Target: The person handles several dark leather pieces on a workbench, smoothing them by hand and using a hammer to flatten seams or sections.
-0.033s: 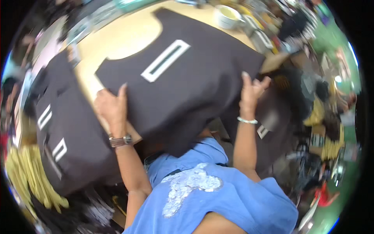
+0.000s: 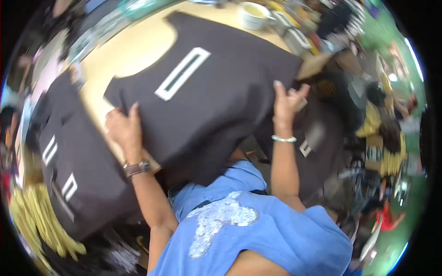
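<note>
A dark grey garment piece (image 2: 216, 87) with a curved neckline lies across the pale tabletop, its near part drooping over the edge towards my lap. On it is a narrow white rectangular frame (image 2: 183, 73) with a dark middle. My left hand (image 2: 124, 131), with a watch at the wrist, closes on the piece's left edge, thumb on top; its folded fingers are partly hidden. At the right edge, my right hand (image 2: 287, 106) touches the cloth with thumb and fingers apart. A pale bracelet (image 2: 284, 139) circles that wrist.
More dark pieces (image 2: 99, 179) with white marks hang at the left, beside yellow cloth strips (image 2: 41, 221). Another dark piece (image 2: 317, 165) hangs at the right. A white cup (image 2: 253, 19) stands at the back of the table (image 2: 138, 50), near cluttered boxes.
The view has shifted slightly, so table, cloth and hands sit farther left in the picture. Both hands keep about the same places on the garment piece.
</note>
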The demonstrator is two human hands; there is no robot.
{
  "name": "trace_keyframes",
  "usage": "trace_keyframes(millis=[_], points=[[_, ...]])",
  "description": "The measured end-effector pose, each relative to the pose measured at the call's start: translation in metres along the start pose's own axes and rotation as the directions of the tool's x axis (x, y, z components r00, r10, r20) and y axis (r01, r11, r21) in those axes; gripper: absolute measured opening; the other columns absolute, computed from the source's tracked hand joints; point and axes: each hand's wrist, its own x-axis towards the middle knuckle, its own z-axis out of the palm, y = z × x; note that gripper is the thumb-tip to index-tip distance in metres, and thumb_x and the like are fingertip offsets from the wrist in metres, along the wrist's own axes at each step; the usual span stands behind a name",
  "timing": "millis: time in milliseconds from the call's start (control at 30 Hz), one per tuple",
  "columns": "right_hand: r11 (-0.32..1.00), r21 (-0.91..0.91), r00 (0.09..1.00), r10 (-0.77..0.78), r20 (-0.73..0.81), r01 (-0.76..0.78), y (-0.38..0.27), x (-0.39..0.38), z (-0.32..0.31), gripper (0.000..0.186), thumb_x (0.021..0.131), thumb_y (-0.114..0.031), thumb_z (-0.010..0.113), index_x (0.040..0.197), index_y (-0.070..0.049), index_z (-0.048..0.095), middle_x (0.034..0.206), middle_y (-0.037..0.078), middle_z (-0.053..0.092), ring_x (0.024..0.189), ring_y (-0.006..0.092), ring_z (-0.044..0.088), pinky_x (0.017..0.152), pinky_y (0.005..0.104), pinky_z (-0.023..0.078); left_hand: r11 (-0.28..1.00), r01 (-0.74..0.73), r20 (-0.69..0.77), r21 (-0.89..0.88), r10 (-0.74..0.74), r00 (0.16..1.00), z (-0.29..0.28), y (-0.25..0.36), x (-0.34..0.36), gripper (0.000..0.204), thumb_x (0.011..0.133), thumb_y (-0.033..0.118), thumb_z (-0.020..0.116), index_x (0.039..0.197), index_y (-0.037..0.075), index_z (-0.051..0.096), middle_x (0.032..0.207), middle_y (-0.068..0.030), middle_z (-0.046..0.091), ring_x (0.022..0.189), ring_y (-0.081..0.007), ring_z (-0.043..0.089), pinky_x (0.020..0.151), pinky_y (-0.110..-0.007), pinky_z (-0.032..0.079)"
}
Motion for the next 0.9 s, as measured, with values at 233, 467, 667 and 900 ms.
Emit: trace_keyframes(millis=[233, 467, 667, 900], points=[[0.99, 0.112, 0.996, 0.09, 0.0, -0.089, -0.021, -0.02, -0.024, 0.082, 0.082, -0.001, 0.058, 0.141, 0.002, 0.0, 0.147, 0.023, 0.009, 0.131, 0.0425, 0.023, 0.111, 0.0433, 0.021, 0.758, 0.16, 0.213, -0.632, -0.029, 0.977, 0.004, 0.028, -0.005, 0.044, 0.083, 0.008, 0.056, 0.122, -0.003, 0.041, 0.099, -0.0214, 0.059, 0.076, -0.0204, 0.056, 0.071, -0.033, 0.046], [0.982, 0.139, 0.97, 0.155, -0.19, -0.129, 0.023, -0.013, -0.103, 0.074, 0.085, -0.004, 0.056, 0.141, 0.003, 0.008, 0.147, 0.023, 0.015, 0.128, 0.0378, 0.034, 0.107, 0.0361, 0.028, 0.557, -0.059, 0.146, -0.828, 0.316, 0.937, -0.003, 0.089, -0.051, 0.045, 0.085, -0.009, 0.04, 0.126, 0.004, 0.051, 0.127, -0.0121, 0.053, 0.118, -0.0221, 0.048, 0.1, -0.029, 0.034], [0.959, -0.101, 0.894, 0.205, -0.399, -0.265, 0.056, 0.001, -0.184, 0.073, 0.082, -0.002, 0.057, 0.14, 0.005, 0.012, 0.121, 0.021, 0.051, 0.111, 0.0242, 0.049, 0.095, 0.0299, 0.036, 0.457, -0.13, 0.198, -0.88, 0.601, 0.774, 0.0, 0.15, -0.089, 0.04, 0.083, -0.012, 0.041, 0.111, 0.006, 0.063, 0.111, -0.0147, 0.058, 0.106, -0.0259, 0.055, 0.092, -0.029, 0.04], [0.881, -0.228, 0.817, 0.249, -0.519, -0.414, 0.14, 0.046, -0.28, 0.072, 0.082, -0.002, 0.056, 0.14, 0.003, 0.015, 0.113, 0.024, 0.057, 0.107, 0.0283, 0.054, 0.094, 0.0313, 0.038, 0.376, -0.12, 0.243, -0.919, 0.778, 0.58, 0.045, 0.217, -0.164, 0.048, 0.083, -0.005, 0.048, 0.13, -0.003, 0.041, 0.127, -0.0266, 0.045, 0.116, -0.0345, 0.048, 0.097, -0.034, 0.036]])
